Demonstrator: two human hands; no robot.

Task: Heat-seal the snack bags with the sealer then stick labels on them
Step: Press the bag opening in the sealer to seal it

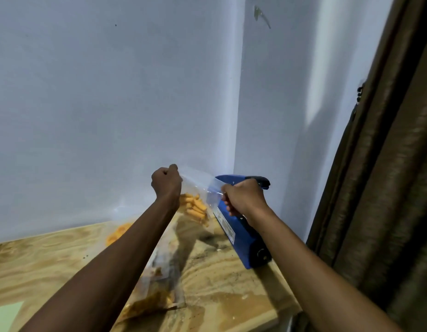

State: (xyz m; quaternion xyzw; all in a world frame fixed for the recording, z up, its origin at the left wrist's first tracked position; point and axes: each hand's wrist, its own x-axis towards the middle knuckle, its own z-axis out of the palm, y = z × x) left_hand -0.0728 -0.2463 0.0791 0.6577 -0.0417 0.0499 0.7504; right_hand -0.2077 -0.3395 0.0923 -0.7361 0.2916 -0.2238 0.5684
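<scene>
A clear plastic snack bag (195,200) holding orange stick-shaped snacks is held up in the air above the far right corner of the light plywood table (219,283), its empty top stretched flat between both hands. The left hand (166,182) is curled into a fist that pinches the bag's top left corner; the right hand (243,196) has its fingers curled round the top right edge. The filled bottom of the bag hangs down between the wrists, clear of the table.

Just behind and beside the right hand lies the blue metal heat sealer (234,226), running along the table's right edge toward the wall corner, its black handle (264,182) at the far end and a black dial (262,254) on the near end. Whether its arm is raised cannot be told, as the hand and bag cover it.

This looks like the sealing step, with the mouth being pulled taut before it goes on the sealing bar. The next move probably calls for laying the flat mouth across the bar without creases, keeping the snacks clear of the seam, then freeing one hand to press the arm down.

Other clear bags of orange snacks (160,291) lie near the table's middle, partly under the left forearm, and another (118,232) sits toward the far edge. A pale green sheet (6,315) shows at the near left edge; whether it holds labels cannot be told. A brown curtain (387,188) hangs to the right.
</scene>
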